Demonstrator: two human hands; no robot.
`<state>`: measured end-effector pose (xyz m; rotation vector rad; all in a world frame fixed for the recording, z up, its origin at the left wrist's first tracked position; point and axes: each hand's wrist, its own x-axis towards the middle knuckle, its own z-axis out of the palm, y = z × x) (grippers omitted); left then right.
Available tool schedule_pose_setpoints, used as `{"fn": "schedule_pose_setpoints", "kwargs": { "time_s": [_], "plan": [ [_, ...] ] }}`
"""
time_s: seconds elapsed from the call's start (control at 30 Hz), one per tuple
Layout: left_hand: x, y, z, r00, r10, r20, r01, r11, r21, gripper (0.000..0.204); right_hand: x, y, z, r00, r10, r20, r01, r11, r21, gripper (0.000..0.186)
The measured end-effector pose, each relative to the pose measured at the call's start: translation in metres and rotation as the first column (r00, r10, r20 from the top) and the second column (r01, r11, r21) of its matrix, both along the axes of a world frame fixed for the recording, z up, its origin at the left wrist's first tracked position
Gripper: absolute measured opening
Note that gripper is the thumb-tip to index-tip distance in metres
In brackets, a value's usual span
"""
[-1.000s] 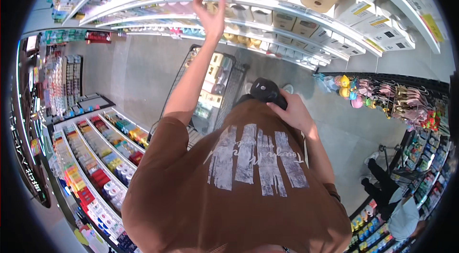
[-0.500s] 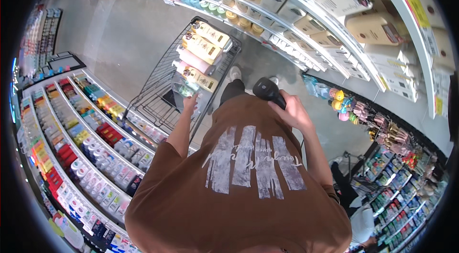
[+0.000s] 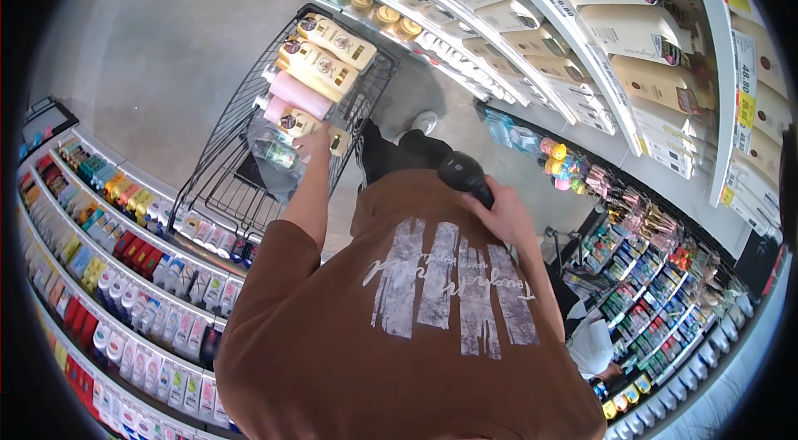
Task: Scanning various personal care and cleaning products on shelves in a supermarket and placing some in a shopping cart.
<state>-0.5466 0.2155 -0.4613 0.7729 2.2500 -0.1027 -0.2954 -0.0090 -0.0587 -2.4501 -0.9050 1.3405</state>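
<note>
In my right hand (image 3: 503,211), fingers wrapped round its handle, is a black handheld barcode scanner (image 3: 462,172), held in front of my brown shirt. My left hand (image 3: 314,142) reaches over the side of a black wire shopping cart (image 3: 220,120) and touches the nearest cream-coloured pump bottle (image 3: 293,121). Its fingertips are hard to make out, so its grip is unclear. Beside that hand lies a clear plastic bag with a small green-labelled bottle (image 3: 278,154) in it. Farther along lie a pink bottle (image 3: 299,94) and large cream bottles (image 3: 320,66).
Shelves of body-wash bottles (image 3: 611,29) rise on the right. Another shelf unit of bottles and tubes (image 3: 158,307) curves along the left. Hanging toys and accessories (image 3: 573,170) line a rack at right. Someone in a white top (image 3: 592,347) is behind at lower right.
My left hand has moved forward from beside the plastic bag onto the nearest cream bottle. The view has shifted, with the cart now farther left. The scanner stays in my right hand.
</note>
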Motion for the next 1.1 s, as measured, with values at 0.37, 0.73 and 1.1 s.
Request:
{"fn": "schedule_pose_setpoints", "kwargs": {
  "time_s": [0.37,0.73,1.1],
  "plan": [
    [-0.012,-0.002,-0.009,0.980,0.112,-0.164,-0.073,0.971,0.227,0.108,-0.012,0.004,-0.013,0.997,0.002,-0.073,0.007,0.993,0.120,0.044],
    [0.014,0.049,0.267,0.134,-0.126,0.983,-0.291,0.943,0.161,0.059,0.043,0.039,0.000,0.964,0.187,-0.191,-0.048,0.823,0.566,0.030],
    [0.144,-0.001,0.381,-0.325,-0.010,0.946,0.046,0.999,0.026,0.076,0.120,0.027,0.053,0.884,0.442,-0.155,-0.189,0.639,0.746,0.031]
  ]
}}
